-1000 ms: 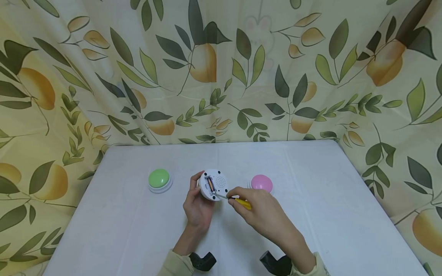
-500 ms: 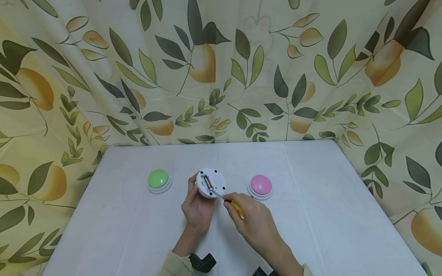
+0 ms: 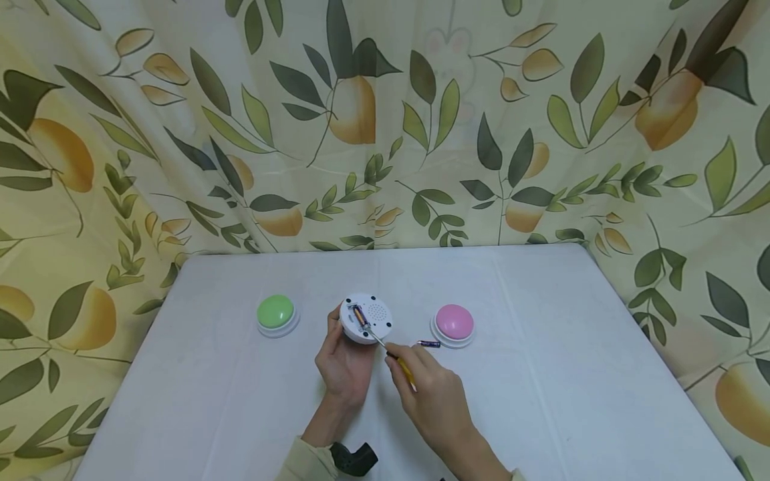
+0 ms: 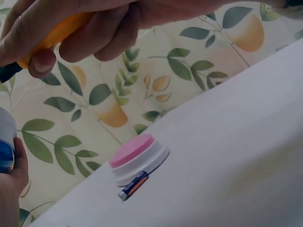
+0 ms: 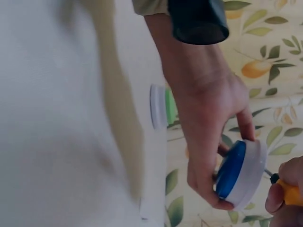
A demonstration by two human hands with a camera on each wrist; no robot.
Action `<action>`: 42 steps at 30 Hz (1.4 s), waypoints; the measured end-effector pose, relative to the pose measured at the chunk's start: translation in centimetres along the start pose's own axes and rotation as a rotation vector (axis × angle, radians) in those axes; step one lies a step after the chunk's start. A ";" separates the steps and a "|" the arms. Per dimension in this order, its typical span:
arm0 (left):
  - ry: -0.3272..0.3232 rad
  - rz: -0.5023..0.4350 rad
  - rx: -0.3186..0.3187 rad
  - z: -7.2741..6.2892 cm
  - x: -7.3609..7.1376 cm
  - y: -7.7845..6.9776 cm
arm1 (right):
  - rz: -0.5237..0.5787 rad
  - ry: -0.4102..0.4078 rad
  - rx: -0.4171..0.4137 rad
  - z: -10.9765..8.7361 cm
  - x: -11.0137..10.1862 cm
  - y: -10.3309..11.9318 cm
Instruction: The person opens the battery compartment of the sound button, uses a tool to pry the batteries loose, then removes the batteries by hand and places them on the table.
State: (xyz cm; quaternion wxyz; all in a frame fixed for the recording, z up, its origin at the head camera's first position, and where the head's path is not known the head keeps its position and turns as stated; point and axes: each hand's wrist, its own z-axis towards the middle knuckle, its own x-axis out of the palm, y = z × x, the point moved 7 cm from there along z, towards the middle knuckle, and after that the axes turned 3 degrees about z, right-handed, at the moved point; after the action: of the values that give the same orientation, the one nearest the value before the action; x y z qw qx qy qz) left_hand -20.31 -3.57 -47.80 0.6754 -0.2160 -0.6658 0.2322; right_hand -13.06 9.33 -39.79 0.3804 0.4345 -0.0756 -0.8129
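White table (image 3: 571,374), its side edges running out to two far corners. Nearest, in the head view: a pale sleeve (image 3: 305,462) on the left arm, with a black wrist mount (image 3: 353,459) at the cuff. Right hand (image 3: 436,401) is over the table, fingers closed in a narrow grip on a yellow-handled screwdriver (image 3: 404,369), its shaft pointing away from the arm. Left hand (image 3: 345,367) holds a round white device (image 3: 377,312) off the table, about midway between the side edges, fingers curled at its rim. Device's underside faces the head camera: small speaker holes, dark feet, an open slot with a seated battery (image 3: 360,316). Screwdriver tip is at the slot's near end — cannot tell whether it touches the battery. Right wrist view shows the device's blue dome (image 5: 231,170) on the other face.

Loose battery (image 3: 429,344) lies just beside the near side of a pink button (image 3: 454,322), right of middle. Green button (image 3: 275,312) stands towards the left edge. Beyond the far edge — a leaf-and-fruit curtain (image 3: 433,153).
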 end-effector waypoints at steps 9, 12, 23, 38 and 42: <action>-0.032 -0.032 -0.005 -0.1 -0.1 0.1 | -0.033 -0.053 -0.065 -0.5 0.4 0.3; -0.038 -0.045 -0.010 -0.2 -0.1 0.2 | -0.039 -0.062 -0.079 -0.7 0.5 0.2; -0.032 -0.061 -0.033 0.0 -0.3 0.7 | -0.054 -0.069 -0.080 -0.9 0.6 0.2; -0.048 -0.056 -0.050 0.0 -0.6 0.9 | 0.006 -0.019 -0.007 -0.8 0.5 -0.4; -0.046 -0.063 -0.051 0.0 -0.6 0.9 | 0.032 0.013 0.018 -0.9 0.7 -0.8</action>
State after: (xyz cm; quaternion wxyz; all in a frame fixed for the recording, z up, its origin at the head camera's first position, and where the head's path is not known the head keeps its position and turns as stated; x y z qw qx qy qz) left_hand -20.36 -3.22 -48.82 0.6610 -0.2067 -0.6935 0.1986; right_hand -13.02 9.60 -41.11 0.3897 0.4420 -0.0873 -0.8032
